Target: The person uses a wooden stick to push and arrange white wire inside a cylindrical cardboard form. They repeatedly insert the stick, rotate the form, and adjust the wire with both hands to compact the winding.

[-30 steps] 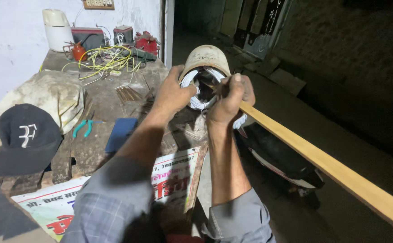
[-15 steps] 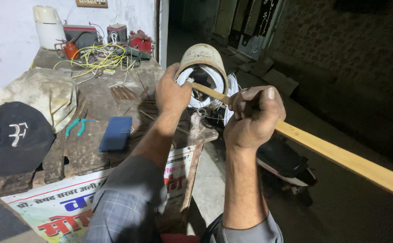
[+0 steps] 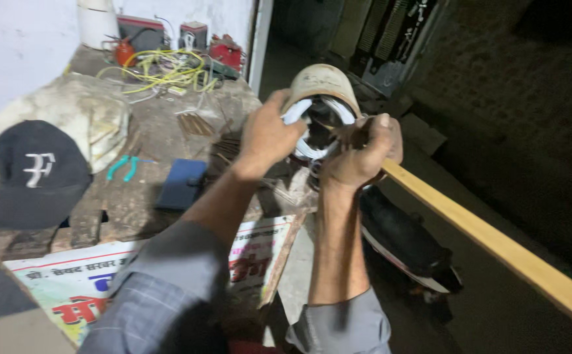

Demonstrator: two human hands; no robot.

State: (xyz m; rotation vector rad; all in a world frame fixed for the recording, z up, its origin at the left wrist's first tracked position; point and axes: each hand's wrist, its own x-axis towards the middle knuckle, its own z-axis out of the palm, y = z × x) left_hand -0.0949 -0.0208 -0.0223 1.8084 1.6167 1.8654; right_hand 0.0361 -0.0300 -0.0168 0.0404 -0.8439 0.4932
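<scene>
Beige cylindrical metal motor housing: at desk right edge, open end facing camera, white winding ring inside. Left hand grips housing rim. Right hand clenched on long wooden stick, long axis running lower right, over open dark floor.

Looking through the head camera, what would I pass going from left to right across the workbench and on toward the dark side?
Black cap → teal pliers → blue flat block → left hand → cream cylinder housing → right hand → long wooden stick.
</scene>
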